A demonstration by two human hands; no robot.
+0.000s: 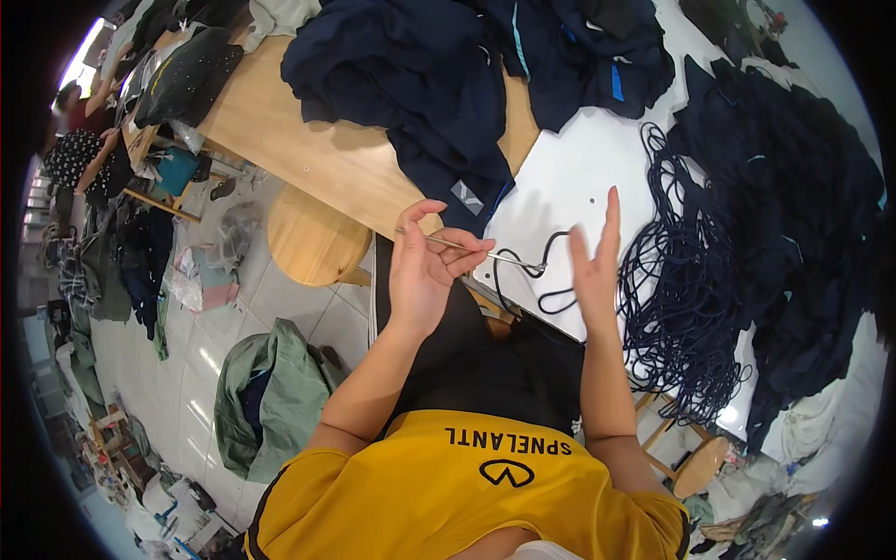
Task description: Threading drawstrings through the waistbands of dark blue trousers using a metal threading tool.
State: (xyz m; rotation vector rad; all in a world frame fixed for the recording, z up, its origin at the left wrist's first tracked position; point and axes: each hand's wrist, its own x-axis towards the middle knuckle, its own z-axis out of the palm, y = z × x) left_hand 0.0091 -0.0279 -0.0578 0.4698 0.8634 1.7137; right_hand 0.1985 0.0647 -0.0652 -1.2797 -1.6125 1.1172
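My left hand is closed on a thin metal rod, pinched between the fingers and pointing to the right. At the rod's far tip a dark navy cord hangs in loops over the white tabletop. How the cord is fixed to the tip is too small to tell. My right hand is raised just right of the tip, fingers stretched out and slightly blurred, with nothing seen in it. A tangled heap of navy cords lies beside it.
Navy garments are piled on the wooden table, with another navy pile at the right. A round wooden stool and a green sack stand on the left. Another person is at the far left.
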